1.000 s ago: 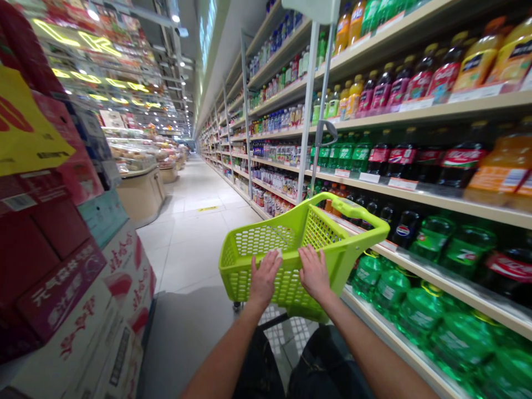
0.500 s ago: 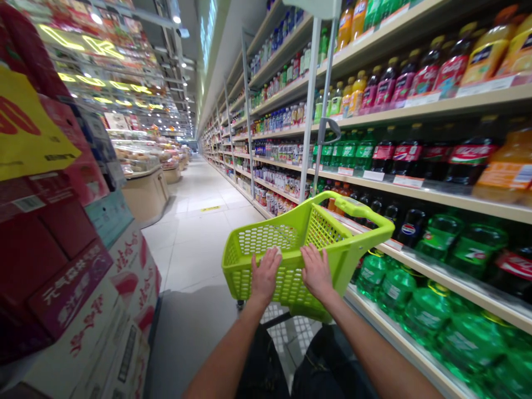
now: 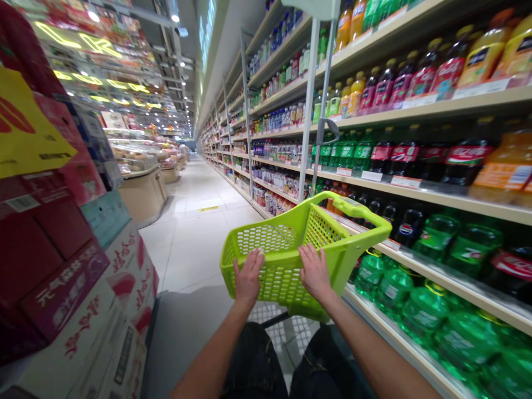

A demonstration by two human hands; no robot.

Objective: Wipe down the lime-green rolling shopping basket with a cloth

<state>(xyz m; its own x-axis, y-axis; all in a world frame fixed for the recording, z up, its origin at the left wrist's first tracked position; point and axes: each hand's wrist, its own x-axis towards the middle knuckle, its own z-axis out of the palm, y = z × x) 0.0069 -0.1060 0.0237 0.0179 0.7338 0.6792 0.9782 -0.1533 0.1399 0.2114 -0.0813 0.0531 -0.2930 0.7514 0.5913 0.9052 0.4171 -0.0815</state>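
Note:
A lime-green plastic shopping cart (image 3: 266, 277) with perforated basket walls stands in front of my knees, its handle towards the shelves. My left hand (image 3: 248, 277) lies over the near rim towards the left end. A scrap of white, like a tissue or wipe (image 3: 261, 252), shows beside its fingertips, mostly hidden by the hand. Further right, my right hand (image 3: 315, 272) has its fingers hooked over the same rim. No goods are visible in the part of the basket that shows.
Drink shelves (image 3: 415, 188) run along the right, packed with bottles close to the cart's handle. Stacked cartons (image 3: 75, 266) with a yellow price sign (image 3: 33, 124) rise at the left. A tiled aisle (image 3: 195, 238) stretches ahead, past a display counter (image 3: 141, 194).
My left hand has slid left along the cart's rim, with the white scrap still at its fingers. My right hand keeps its place on the rim.

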